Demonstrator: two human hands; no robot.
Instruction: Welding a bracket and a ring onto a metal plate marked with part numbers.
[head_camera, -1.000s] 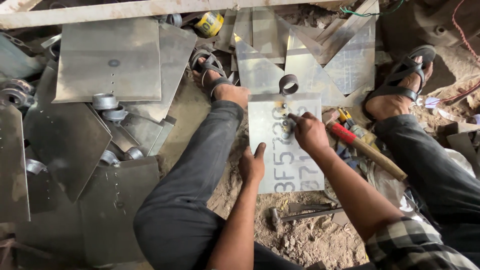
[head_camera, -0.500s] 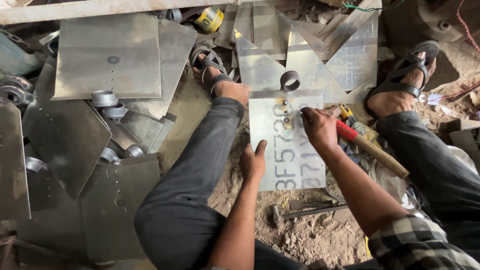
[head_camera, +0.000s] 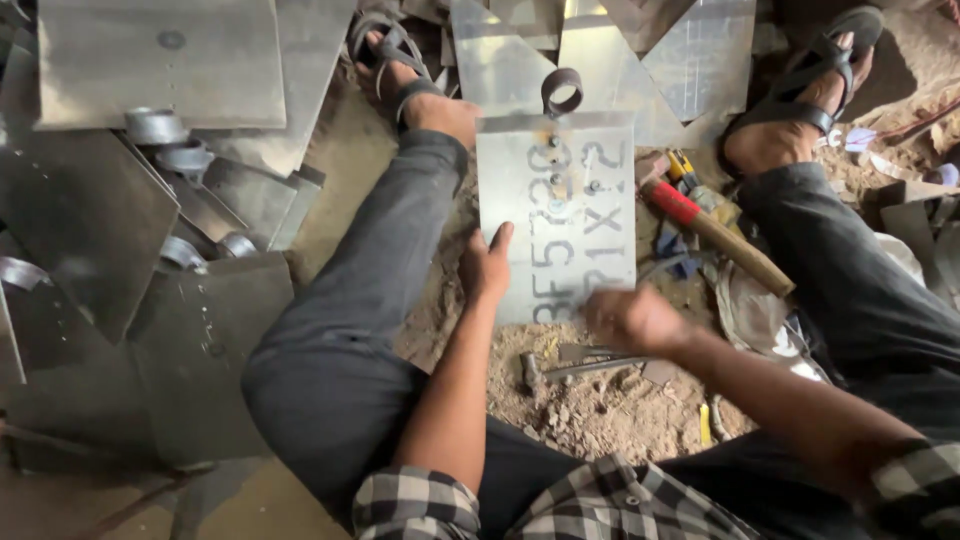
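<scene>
My left hand lies flat, fingers together, pressing the left edge of a rectangular metal sheet, thumb up on the sheet face. My right hand is motion-blurred at the sheet's lower right corner; I cannot tell if it is open or closed, or if it grips anything. The sheet lies on the dirt ground between my two legs, long side running away from me, with painted characters on it and a few small holes near its far end. A metal ring stands touching the sheet's far edge. Just right of the sheet lies a hammer with a red neck and wooden handle, angled toward my right leg. Near the sheet's near edge a dark metal tool lies in the dirt. Both feet wear dark sandals, left sandal far left of the sheet, right sandal far right. More cut metal plates and short pipe collars are piled along the left side, and triangular offcuts lie beyond the sheet.
</scene>
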